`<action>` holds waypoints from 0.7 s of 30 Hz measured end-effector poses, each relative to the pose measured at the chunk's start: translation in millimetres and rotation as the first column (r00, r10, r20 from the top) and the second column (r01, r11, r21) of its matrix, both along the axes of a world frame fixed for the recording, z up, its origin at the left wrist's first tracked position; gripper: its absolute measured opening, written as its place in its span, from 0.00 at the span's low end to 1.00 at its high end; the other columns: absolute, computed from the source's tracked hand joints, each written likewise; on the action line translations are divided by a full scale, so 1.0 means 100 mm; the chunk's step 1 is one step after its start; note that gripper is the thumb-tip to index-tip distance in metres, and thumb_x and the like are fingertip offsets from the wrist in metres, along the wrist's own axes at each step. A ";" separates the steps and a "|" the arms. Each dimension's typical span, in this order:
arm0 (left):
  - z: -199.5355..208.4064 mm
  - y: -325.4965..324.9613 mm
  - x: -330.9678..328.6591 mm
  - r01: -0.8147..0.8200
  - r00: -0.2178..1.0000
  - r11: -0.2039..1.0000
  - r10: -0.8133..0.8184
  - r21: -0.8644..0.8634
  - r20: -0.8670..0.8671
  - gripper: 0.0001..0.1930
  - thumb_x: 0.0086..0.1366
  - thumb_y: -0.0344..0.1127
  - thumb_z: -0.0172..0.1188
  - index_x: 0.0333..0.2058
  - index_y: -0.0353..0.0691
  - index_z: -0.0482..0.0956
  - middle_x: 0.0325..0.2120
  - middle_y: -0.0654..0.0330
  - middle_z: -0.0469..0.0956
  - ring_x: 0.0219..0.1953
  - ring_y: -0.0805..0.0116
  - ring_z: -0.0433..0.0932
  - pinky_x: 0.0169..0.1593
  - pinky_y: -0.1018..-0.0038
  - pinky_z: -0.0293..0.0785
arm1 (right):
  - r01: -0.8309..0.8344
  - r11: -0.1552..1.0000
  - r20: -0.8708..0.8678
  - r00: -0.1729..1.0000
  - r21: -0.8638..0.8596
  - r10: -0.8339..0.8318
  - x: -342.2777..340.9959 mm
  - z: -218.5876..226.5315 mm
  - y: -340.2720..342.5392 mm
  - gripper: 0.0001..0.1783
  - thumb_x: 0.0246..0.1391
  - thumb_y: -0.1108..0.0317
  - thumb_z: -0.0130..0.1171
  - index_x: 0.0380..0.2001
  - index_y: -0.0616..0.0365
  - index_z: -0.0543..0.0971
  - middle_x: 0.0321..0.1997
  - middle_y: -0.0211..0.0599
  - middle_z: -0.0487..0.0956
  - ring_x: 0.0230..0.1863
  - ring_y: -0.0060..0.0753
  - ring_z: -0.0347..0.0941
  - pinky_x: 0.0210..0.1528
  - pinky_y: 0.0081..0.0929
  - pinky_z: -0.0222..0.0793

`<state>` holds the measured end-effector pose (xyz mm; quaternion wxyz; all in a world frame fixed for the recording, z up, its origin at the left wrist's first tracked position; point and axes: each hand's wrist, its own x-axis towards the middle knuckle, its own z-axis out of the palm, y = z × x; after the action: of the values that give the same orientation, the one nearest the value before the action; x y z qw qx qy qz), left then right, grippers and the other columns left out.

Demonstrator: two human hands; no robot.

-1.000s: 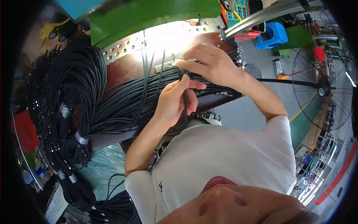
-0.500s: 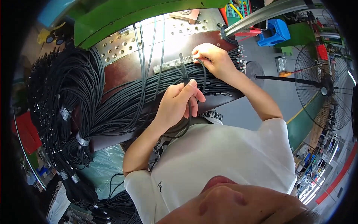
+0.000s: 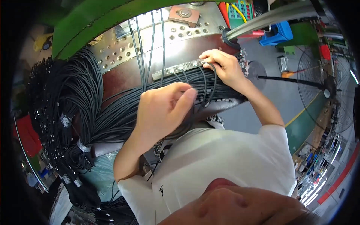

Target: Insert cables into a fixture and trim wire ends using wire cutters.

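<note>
A slotted metal fixture bar (image 3: pixel 168 71) lies along the work surface, with several black cables leading from its slots. My right hand (image 3: pixel 225 67) is closed at the bar's right end, pinching a black cable (image 3: pixel 215 84) that loops down toward me. Nearer my body, my left hand (image 3: pixel 161 108) is raised over the cable bundle (image 3: pixel 120 108). Its fingers are curled and the thumb is blurred; whatever it may hold is hidden. The long bundle runs under both hands, from the left toward the right edge.
A green machine frame (image 3: pixel 97 22) overhangs the far side, above a perforated metal plate (image 3: pixel 180 32) with a bolted copper-coloured block (image 3: pixel 183 15). Tied cable coils (image 3: pixel 80 82) hang at the left. To the right stand a fan (image 3: pixel 318 82) and a blue stool (image 3: pixel 277 33).
My left hand has moved left and closer to me, away from the fixture bar. The upright cable it held there no longer stands up. My right hand has shifted slightly right.
</note>
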<state>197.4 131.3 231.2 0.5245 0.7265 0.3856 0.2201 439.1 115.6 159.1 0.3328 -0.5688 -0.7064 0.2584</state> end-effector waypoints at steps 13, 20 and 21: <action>-0.89 1.34 0.12 0.021 0.752 0.648 0.491 -0.761 0.439 0.21 0.68 0.44 0.46 0.45 0.27 0.68 0.33 0.54 0.75 0.32 0.66 0.74 0.36 0.73 0.73 | -0.346 0.818 -0.102 0.935 -0.460 0.338 0.16 0.38 0.47 0.08 0.48 0.77 0.53 0.35 0.65 0.75 0.42 0.37 0.76 0.45 0.30 0.71 0.51 0.25 0.64; -0.69 1.21 0.19 0.080 0.717 0.588 0.527 -0.805 0.456 0.18 0.69 0.44 0.43 0.43 0.31 0.68 0.24 0.63 0.66 0.23 0.76 0.64 0.25 0.81 0.64 | 0.152 0.874 0.132 0.986 -0.462 -0.102 -0.43 0.96 1.49 0.14 0.55 0.58 0.50 0.34 0.54 0.80 0.26 0.41 0.77 0.21 0.34 0.70 0.32 0.34 0.69; -0.69 1.20 0.23 0.096 0.729 0.586 0.509 -0.805 0.458 0.19 0.69 0.44 0.42 0.44 0.31 0.68 0.24 0.63 0.67 0.23 0.76 0.64 0.25 0.82 0.65 | 0.162 0.904 0.153 0.982 -0.396 -0.109 -0.41 0.97 1.44 0.14 0.55 0.58 0.50 0.34 0.55 0.80 0.25 0.41 0.77 0.21 0.34 0.71 0.31 0.33 0.69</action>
<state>220.2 251.7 161.7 0.8537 0.2420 0.3225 0.3296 398.2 260.1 256.2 0.1787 -0.6884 -0.6159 0.3389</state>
